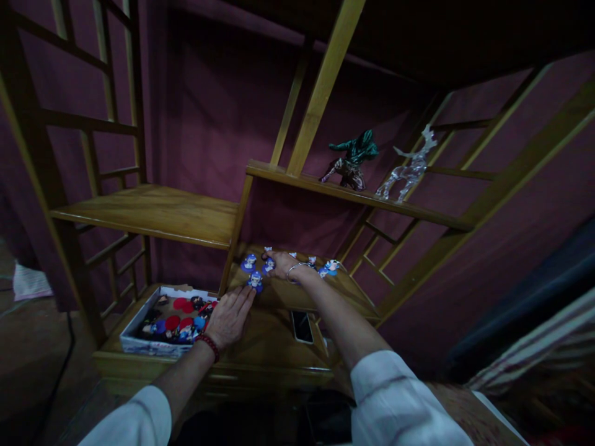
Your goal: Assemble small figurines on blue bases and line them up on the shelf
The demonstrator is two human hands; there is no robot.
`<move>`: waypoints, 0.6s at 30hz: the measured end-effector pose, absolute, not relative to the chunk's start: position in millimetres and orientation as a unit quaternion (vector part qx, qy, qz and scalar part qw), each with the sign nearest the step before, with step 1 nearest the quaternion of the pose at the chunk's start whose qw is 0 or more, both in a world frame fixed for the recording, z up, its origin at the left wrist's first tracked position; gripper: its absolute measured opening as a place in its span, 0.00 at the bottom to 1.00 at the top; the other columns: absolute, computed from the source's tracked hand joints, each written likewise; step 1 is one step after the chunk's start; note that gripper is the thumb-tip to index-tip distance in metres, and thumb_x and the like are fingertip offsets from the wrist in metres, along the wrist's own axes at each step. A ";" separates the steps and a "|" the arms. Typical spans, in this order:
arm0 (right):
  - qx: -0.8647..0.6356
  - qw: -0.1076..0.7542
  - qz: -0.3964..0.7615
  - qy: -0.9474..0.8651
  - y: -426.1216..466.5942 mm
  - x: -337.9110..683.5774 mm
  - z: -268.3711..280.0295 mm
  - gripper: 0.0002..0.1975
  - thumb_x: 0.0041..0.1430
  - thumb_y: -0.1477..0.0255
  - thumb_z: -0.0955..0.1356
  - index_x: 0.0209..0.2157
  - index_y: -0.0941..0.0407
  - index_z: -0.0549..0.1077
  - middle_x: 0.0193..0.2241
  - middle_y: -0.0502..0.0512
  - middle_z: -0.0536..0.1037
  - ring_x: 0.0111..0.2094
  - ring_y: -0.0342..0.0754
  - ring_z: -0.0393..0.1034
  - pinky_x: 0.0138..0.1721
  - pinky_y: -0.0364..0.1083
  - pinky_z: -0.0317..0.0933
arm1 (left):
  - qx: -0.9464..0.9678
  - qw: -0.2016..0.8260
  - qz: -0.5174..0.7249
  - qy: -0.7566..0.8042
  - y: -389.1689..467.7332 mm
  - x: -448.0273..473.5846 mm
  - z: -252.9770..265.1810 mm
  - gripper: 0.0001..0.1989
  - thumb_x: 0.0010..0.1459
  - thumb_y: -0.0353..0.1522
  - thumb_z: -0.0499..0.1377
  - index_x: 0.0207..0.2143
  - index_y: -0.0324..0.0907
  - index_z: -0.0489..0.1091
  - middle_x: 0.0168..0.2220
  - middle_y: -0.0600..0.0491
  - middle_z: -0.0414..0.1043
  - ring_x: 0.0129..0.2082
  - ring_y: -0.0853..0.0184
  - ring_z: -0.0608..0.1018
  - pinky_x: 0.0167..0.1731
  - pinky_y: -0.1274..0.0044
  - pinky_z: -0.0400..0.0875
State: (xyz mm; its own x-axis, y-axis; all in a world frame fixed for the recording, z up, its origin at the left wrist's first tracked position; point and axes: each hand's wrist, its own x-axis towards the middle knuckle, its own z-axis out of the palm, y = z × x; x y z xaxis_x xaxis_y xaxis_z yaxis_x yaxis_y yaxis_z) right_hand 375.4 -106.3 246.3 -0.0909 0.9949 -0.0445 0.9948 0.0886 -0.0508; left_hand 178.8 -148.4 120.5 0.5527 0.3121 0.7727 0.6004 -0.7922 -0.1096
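My left hand lies stretched out at the shelf's front, fingers extended. Its fingertips are at the base of a small purple-and-white figurine. Reaching farther in, my right hand has its fingers bent down onto another purple figurine, which stands on the lower shelf; its thumb is partly hidden. A third purple figurine stands to the left of these. Behind and right of my right hand are several more figurines, among them a light-blue one.
At left, a shallow cardboard box holds several figurines with red and blue bases. A phone lies in front of the lower shelf. Above, a dark green statue and a clear deer figure stand on the upper board.
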 end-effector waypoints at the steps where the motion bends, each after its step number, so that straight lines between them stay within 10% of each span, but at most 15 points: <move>1: -0.674 0.002 0.035 -0.738 -107.2 374.8 247.3 0.31 0.42 0.69 0.71 0.51 0.52 0.63 0.43 0.56 0.73 0.43 0.50 0.68 0.40 0.42 0.59 | -0.862 0.183 -0.391 -0.265 -148.5 178.9 120.5 0.21 0.55 0.28 0.47 0.52 0.33 0.62 0.50 0.43 0.66 0.49 0.60 0.65 0.46 0.70 0.58; 18: -0.646 0.113 -0.035 -0.754 -130.0 380.1 281.7 0.21 0.49 0.72 0.68 0.47 0.57 0.67 0.42 0.55 0.73 0.42 0.46 0.67 0.43 0.41 0.59 | -0.863 0.188 -0.392 -0.258 -147.9 178.7 120.4 0.20 0.54 0.27 0.48 0.50 0.31 0.63 0.49 0.42 0.66 0.47 0.58 0.66 0.46 0.69 0.59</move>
State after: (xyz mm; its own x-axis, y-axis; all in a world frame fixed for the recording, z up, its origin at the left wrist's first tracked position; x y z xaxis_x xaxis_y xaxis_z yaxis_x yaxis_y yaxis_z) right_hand 380.1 -130.0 281.7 -0.1403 0.9664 0.2156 0.9822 0.1633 -0.0930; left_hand 178.7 -147.9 120.4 0.5595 0.2975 0.7736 0.5921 -0.7966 -0.1218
